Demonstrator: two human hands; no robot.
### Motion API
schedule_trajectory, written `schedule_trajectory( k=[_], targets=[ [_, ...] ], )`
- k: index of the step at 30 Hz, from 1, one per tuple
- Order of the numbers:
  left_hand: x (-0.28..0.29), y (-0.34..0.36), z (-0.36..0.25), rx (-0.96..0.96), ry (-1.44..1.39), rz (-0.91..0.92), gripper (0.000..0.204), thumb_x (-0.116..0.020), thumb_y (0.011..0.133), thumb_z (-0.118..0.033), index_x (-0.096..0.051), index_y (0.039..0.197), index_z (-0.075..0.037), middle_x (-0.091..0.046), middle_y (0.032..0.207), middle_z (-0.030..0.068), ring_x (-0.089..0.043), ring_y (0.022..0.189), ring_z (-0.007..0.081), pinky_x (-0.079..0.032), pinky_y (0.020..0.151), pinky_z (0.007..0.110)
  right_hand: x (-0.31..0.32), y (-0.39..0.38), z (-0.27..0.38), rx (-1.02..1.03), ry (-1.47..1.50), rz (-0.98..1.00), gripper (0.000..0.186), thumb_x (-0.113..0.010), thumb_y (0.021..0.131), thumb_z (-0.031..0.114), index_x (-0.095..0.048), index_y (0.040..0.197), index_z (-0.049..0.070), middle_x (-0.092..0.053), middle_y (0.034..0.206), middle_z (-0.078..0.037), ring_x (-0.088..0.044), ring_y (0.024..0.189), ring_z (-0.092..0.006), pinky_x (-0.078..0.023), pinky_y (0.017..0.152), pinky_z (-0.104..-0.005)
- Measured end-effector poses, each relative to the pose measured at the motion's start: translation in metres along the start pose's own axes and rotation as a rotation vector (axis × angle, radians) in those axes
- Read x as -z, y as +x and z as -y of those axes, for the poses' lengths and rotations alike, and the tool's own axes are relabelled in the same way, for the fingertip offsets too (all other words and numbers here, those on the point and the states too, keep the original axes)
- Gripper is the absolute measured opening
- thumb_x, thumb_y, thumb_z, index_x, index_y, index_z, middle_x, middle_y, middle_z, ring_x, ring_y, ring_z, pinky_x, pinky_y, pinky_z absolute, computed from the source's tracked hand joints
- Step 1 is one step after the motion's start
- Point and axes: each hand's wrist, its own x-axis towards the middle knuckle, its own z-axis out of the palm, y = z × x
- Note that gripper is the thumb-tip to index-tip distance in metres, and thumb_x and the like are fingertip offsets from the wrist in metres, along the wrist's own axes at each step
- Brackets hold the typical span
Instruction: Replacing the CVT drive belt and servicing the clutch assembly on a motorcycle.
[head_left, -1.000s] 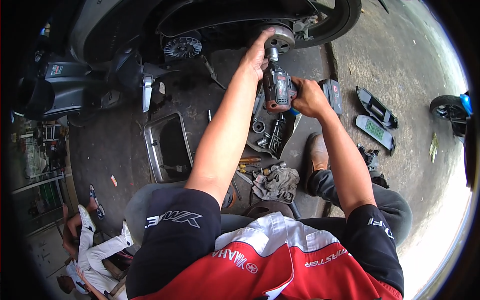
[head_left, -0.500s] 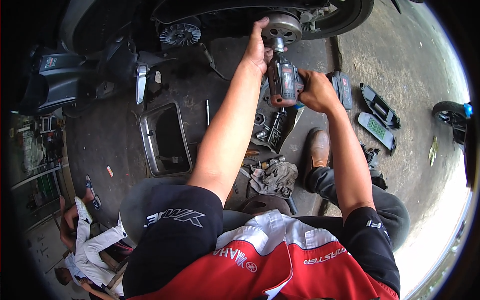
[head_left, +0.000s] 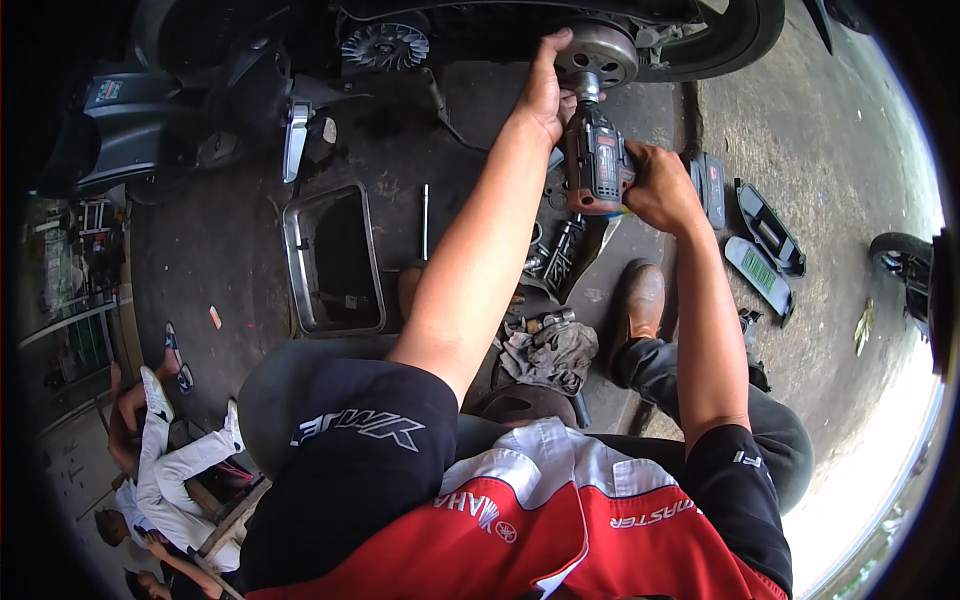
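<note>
My left hand (head_left: 548, 95) grips the steel clutch bell (head_left: 600, 50) at the top of the view, thumb on its near rim and fingers curled beside the silver socket (head_left: 586, 85). That socket is on the nose of a cordless impact wrench (head_left: 595, 160), pointed at the bell's center. My right hand (head_left: 660, 190) is closed round the wrench's handle; its battery (head_left: 709, 180) sticks out to the right. Left of the bell is a finned fan (head_left: 385, 44). Below the wrench, sockets and tools (head_left: 555, 250) lie in a dark tray, partly hidden by my left arm.
A steel pan (head_left: 372, 260), long bar (head_left: 425, 222), crumpled rag (head_left: 540, 355) and removed covers (head_left: 760, 275) lie on the concrete. Scooter bodywork (head_left: 120, 120) fills the upper left. Another wheel (head_left: 890, 250) stands far right. People (head_left: 175, 480) sit at the lower left; my boot (head_left: 645, 300) is right.
Both hands, the wrench and the bell appear progressively farther right and higher in the view, with the surroundings also shifted. Both grips look much the same.
</note>
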Motion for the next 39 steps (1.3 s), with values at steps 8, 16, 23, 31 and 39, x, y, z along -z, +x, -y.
schedule_trajectory(
  k=[8, 16, 23, 31, 39],
  targets=[
    [0.001, 0.004, 0.004, -0.079, -0.014, 0.023, 0.068, -0.07, 0.078, -0.059, -0.06, 0.115, -0.003, -0.066, 0.094, 0.0126, -0.068, 0.078, 0.0223, -0.061, 0.068, 0.039, -0.002, 0.001, 0.0, 0.005, -0.053, -0.048, 0.033, -0.066, 0.065, 0.01, -0.068, 0.098, 0.001, -0.069, 0.091, -0.027, -0.066, 0.094, -0.046, -0.052, 0.083, -0.0495],
    [0.002, -0.002, -0.003, -0.042, 0.024, 0.04, 0.066, -0.069, 0.078, -0.058, -0.061, 0.114, -0.004, -0.066, 0.09, 0.0108, -0.066, 0.072, 0.0208, -0.06, 0.066, 0.037, 0.004, 0.0, 0.007, 0.001, -0.02, -0.002, 0.039, -0.067, 0.067, 0.012, -0.069, 0.104, 0.002, -0.069, 0.095, -0.028, -0.066, 0.096, -0.046, -0.052, 0.085, -0.0494],
    [-0.002, -0.015, -0.02, 0.195, 0.385, 0.029, 0.093, -0.064, 0.074, -0.082, -0.062, 0.121, -0.002, -0.068, 0.103, 0.014, -0.066, 0.091, 0.0264, -0.051, 0.095, 0.044, 0.0, -0.028, 0.019, -0.003, -0.278, -0.026, 0.06, -0.074, 0.072, 0.019, -0.059, 0.129, 0.007, -0.07, 0.099, -0.029, -0.068, 0.095, -0.0457, -0.054, 0.086, -0.0513],
    [0.054, -0.109, -0.105, 0.469, 2.239, 0.438, 0.087, -0.067, 0.082, -0.07, -0.066, 0.123, 0.007, -0.064, 0.131, 0.025, -0.061, 0.125, 0.0353, -0.047, 0.104, 0.043, -0.125, -0.122, 0.041, 0.223, -0.009, 0.695, 0.071, -0.075, 0.074, 0.022, -0.051, 0.135, -0.006, -0.069, 0.109, -0.028, -0.067, 0.108, -0.0387, -0.054, 0.091, -0.0421],
    [0.005, -0.272, -0.21, 0.269, 2.32, 0.551, 0.061, -0.065, 0.094, -0.043, -0.055, 0.136, 0.001, -0.07, 0.118, 0.0216, -0.064, 0.117, 0.038, -0.05, 0.099, 0.045, -0.297, -0.183, 0.043, -0.064, -0.264, 0.769, 0.075, -0.077, 0.079, 0.024, -0.043, 0.142, 0.001, -0.07, 0.112, -0.025, -0.068, 0.108, -0.0398, -0.057, 0.092, -0.046]
  ],
)
